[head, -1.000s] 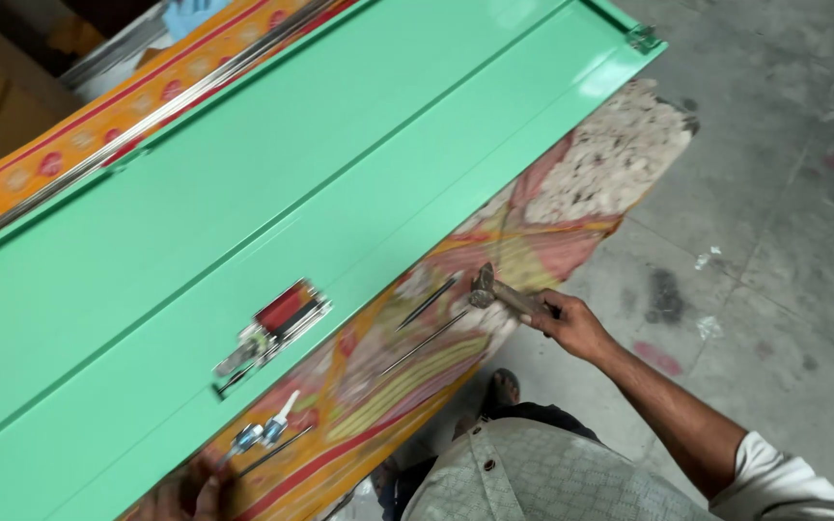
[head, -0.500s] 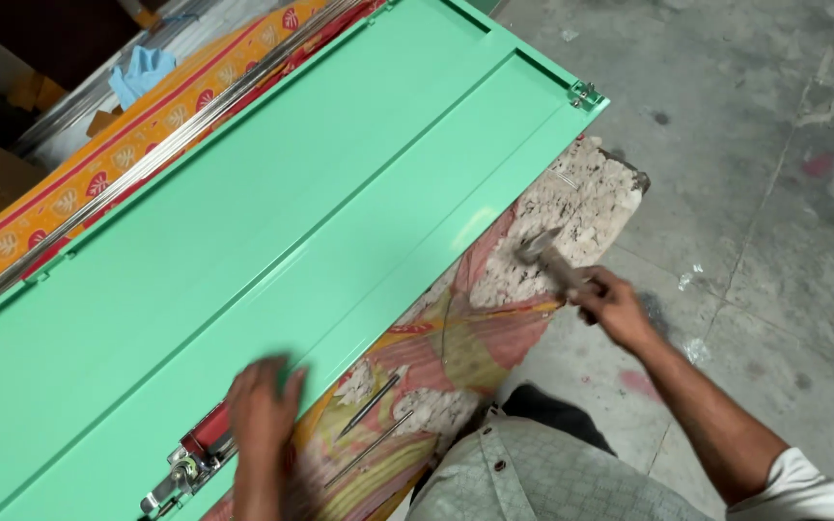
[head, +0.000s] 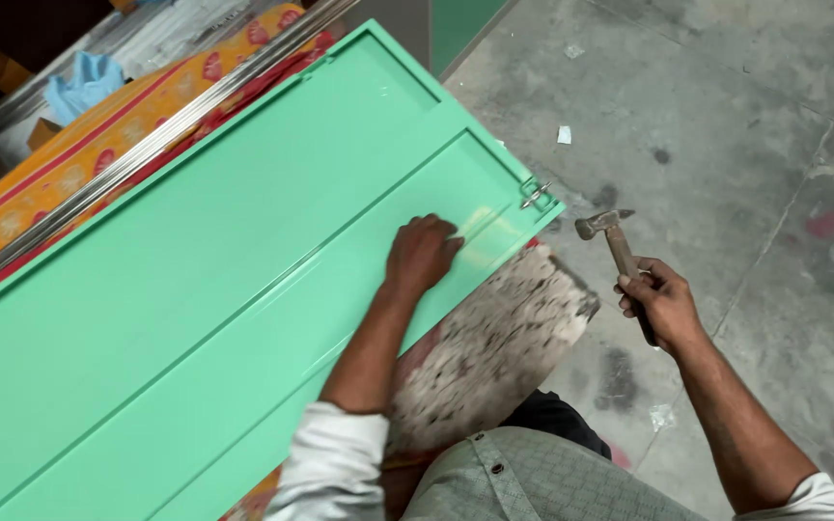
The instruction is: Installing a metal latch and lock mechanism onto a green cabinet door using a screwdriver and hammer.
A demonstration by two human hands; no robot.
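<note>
The right hand has its grip clenched round the wooden handle of a hammer, whose metal head points up and away, just off the panel's near corner and over the floor. The left hand rests knuckles-up on the green panel close to that corner, fingers curled under; whether its grip holds anything cannot be told. A small metal fitting sits at the panel's corner edge, between the two hands. Under the panel, on its near side, a speckled, worn cloth sticks out. Along the panel's far edge runs an orange patterned cloth with metal strips on it, and beyond that lies a blue rag
</note>
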